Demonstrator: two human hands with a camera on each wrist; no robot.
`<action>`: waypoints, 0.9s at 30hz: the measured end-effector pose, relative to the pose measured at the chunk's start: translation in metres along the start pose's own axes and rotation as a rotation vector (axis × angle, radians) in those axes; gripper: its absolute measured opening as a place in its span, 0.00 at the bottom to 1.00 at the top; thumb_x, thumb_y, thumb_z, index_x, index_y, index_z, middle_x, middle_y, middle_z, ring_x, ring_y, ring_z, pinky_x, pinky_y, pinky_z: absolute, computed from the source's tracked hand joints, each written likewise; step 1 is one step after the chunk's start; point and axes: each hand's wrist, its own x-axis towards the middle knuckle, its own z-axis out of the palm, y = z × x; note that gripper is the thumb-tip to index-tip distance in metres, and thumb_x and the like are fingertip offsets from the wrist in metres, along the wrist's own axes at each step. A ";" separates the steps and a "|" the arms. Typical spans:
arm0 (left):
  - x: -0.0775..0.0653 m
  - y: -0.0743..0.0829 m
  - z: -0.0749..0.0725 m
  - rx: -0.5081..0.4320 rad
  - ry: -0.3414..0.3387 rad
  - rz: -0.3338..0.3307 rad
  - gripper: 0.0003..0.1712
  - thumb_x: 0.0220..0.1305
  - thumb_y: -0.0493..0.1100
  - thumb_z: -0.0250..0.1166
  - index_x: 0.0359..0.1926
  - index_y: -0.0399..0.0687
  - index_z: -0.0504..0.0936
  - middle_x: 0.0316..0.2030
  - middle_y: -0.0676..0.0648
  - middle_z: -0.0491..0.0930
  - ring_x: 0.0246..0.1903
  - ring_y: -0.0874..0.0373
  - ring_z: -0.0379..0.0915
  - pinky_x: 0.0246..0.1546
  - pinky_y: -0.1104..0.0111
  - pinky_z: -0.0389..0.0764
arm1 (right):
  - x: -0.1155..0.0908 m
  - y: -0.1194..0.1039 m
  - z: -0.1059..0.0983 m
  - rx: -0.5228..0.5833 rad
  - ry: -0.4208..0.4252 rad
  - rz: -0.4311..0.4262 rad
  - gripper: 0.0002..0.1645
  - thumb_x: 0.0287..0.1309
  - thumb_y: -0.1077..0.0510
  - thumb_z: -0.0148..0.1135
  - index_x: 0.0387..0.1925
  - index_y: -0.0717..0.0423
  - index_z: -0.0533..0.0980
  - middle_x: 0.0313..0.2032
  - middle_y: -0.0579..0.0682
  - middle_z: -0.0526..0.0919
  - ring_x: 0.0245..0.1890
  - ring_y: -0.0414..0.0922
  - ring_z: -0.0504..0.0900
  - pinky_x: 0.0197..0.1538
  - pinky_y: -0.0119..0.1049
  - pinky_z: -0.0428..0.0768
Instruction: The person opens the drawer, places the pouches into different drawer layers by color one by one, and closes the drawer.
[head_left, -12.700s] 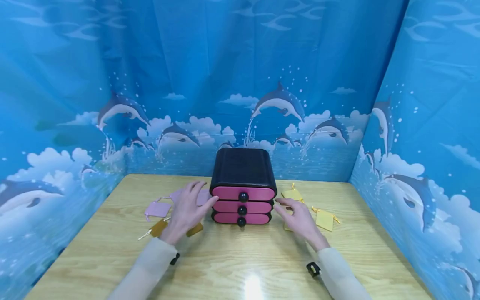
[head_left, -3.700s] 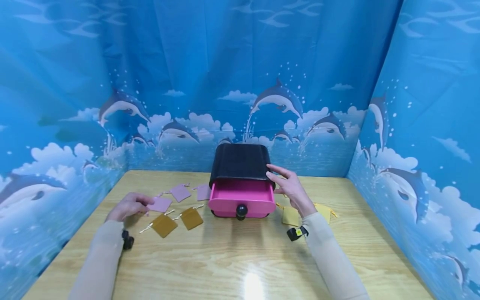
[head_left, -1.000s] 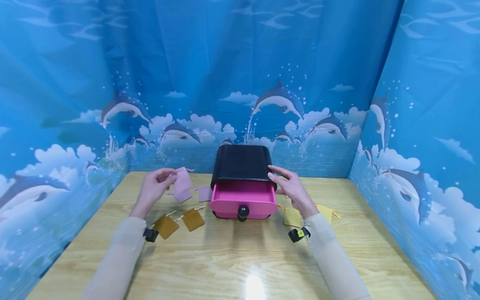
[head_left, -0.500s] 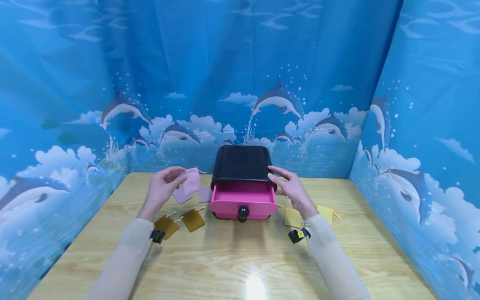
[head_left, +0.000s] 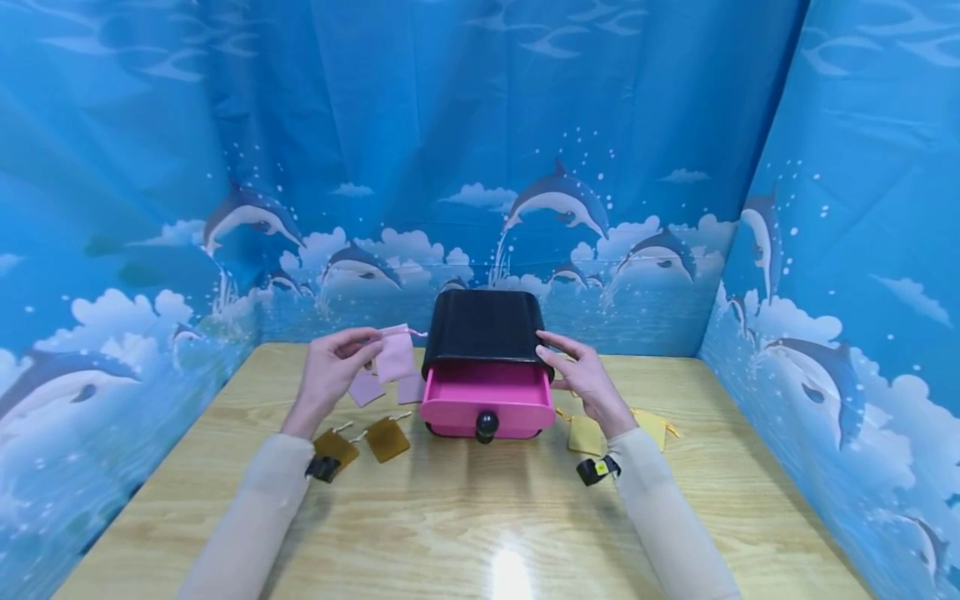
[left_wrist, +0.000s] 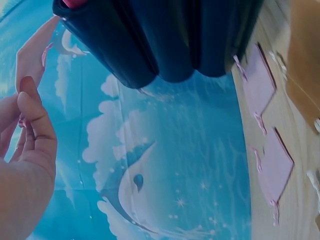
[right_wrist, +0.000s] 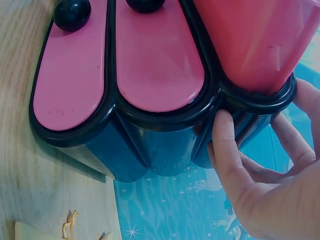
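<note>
Right grip (head_left: 583, 382), relaxed, touching: glossy black-and-pink plastic drawer cabinet (head_left: 487, 325), frame centre; likely stiff, slick; brace by side.
Left grip (head_left: 335, 367), pinching: pale-pink rectangular fabric drawstring pouch (head_left: 396, 356), left of frame centre; likely light, limp; hold by edge.

Pink pouch (head_left: 395, 357) — partly behind left hand (head_left: 333, 360)

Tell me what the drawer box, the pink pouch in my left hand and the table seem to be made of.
Drawer box: probably glossy plastic; its smooth black surface shows highlights. Pink pouch: likely soft fabric, perhaps velvet; its matte surface shows no shine. Table: wood or wood-look laminate, glossy; pale grain shows and it reflects light.
</note>
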 end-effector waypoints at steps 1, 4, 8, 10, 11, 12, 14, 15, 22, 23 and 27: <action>0.000 0.002 0.001 -0.001 0.000 0.004 0.18 0.63 0.49 0.68 0.50 0.45 0.85 0.46 0.39 0.86 0.35 0.65 0.83 0.33 0.72 0.84 | 0.000 0.000 0.000 0.000 0.000 0.001 0.34 0.64 0.41 0.62 0.69 0.42 0.68 0.73 0.50 0.60 0.64 0.56 0.74 0.47 0.41 0.85; -0.001 0.006 0.005 -0.005 -0.007 0.007 0.18 0.63 0.50 0.68 0.50 0.46 0.85 0.46 0.41 0.86 0.35 0.64 0.84 0.35 0.71 0.84 | 0.001 0.001 0.000 -0.002 0.002 0.005 0.34 0.64 0.41 0.62 0.69 0.42 0.68 0.74 0.50 0.60 0.64 0.55 0.74 0.47 0.40 0.85; 0.000 0.011 0.010 -0.061 -0.019 -0.003 0.19 0.62 0.50 0.69 0.49 0.44 0.85 0.43 0.45 0.86 0.33 0.62 0.83 0.34 0.70 0.84 | 0.002 0.002 -0.001 -0.001 0.001 0.007 0.33 0.64 0.41 0.62 0.69 0.41 0.68 0.74 0.49 0.60 0.64 0.55 0.74 0.47 0.40 0.85; 0.000 0.014 0.013 -0.102 -0.024 -0.011 0.19 0.62 0.48 0.69 0.49 0.42 0.85 0.41 0.48 0.86 0.32 0.63 0.83 0.33 0.70 0.84 | 0.002 0.003 -0.001 -0.001 -0.002 0.008 0.33 0.64 0.42 0.62 0.69 0.41 0.68 0.74 0.49 0.59 0.63 0.55 0.74 0.47 0.40 0.85; 0.000 0.015 0.015 -0.122 -0.027 -0.018 0.19 0.62 0.48 0.70 0.49 0.41 0.85 0.40 0.50 0.86 0.32 0.63 0.82 0.33 0.70 0.84 | 0.003 0.004 -0.001 0.001 -0.003 0.006 0.33 0.65 0.42 0.61 0.69 0.41 0.68 0.74 0.49 0.59 0.63 0.55 0.74 0.47 0.40 0.85; -0.001 0.016 0.016 -0.141 -0.033 -0.023 0.19 0.62 0.47 0.69 0.49 0.40 0.84 0.39 0.51 0.86 0.31 0.63 0.82 0.32 0.70 0.84 | 0.003 0.004 -0.001 0.002 -0.005 0.005 0.33 0.65 0.42 0.61 0.69 0.41 0.68 0.74 0.49 0.59 0.63 0.55 0.75 0.47 0.40 0.85; -0.001 0.018 0.020 -0.172 -0.051 -0.026 0.19 0.62 0.46 0.69 0.49 0.38 0.84 0.38 0.53 0.86 0.30 0.62 0.80 0.32 0.70 0.83 | 0.003 0.005 -0.001 0.002 -0.008 0.005 0.33 0.65 0.43 0.61 0.69 0.41 0.68 0.74 0.49 0.58 0.63 0.56 0.75 0.47 0.41 0.85; -0.001 0.019 0.023 -0.183 -0.061 -0.028 0.19 0.62 0.45 0.69 0.49 0.38 0.84 0.38 0.53 0.86 0.30 0.61 0.80 0.32 0.70 0.83 | 0.003 0.005 -0.001 0.002 -0.008 0.006 0.33 0.65 0.43 0.61 0.69 0.41 0.68 0.74 0.49 0.58 0.63 0.56 0.74 0.47 0.41 0.85; -0.003 0.025 0.040 -0.207 -0.133 -0.025 0.19 0.62 0.46 0.70 0.50 0.40 0.85 0.39 0.50 0.86 0.30 0.59 0.77 0.31 0.72 0.82 | 0.003 0.002 -0.001 0.000 0.001 0.006 0.33 0.65 0.42 0.61 0.69 0.40 0.68 0.74 0.49 0.59 0.64 0.55 0.73 0.48 0.41 0.85; -0.003 0.025 0.043 -0.209 -0.138 -0.027 0.18 0.61 0.45 0.70 0.49 0.41 0.85 0.38 0.49 0.86 0.30 0.56 0.77 0.30 0.72 0.81 | 0.003 0.002 -0.001 0.001 0.000 0.006 0.33 0.65 0.42 0.61 0.69 0.41 0.68 0.74 0.49 0.59 0.64 0.55 0.73 0.48 0.42 0.85; -0.004 0.026 0.050 -0.200 -0.152 -0.043 0.16 0.60 0.45 0.71 0.48 0.43 0.86 0.37 0.47 0.86 0.31 0.49 0.77 0.30 0.70 0.81 | 0.003 0.002 -0.002 0.002 -0.006 0.007 0.33 0.65 0.42 0.61 0.69 0.41 0.68 0.74 0.49 0.58 0.64 0.55 0.73 0.49 0.43 0.84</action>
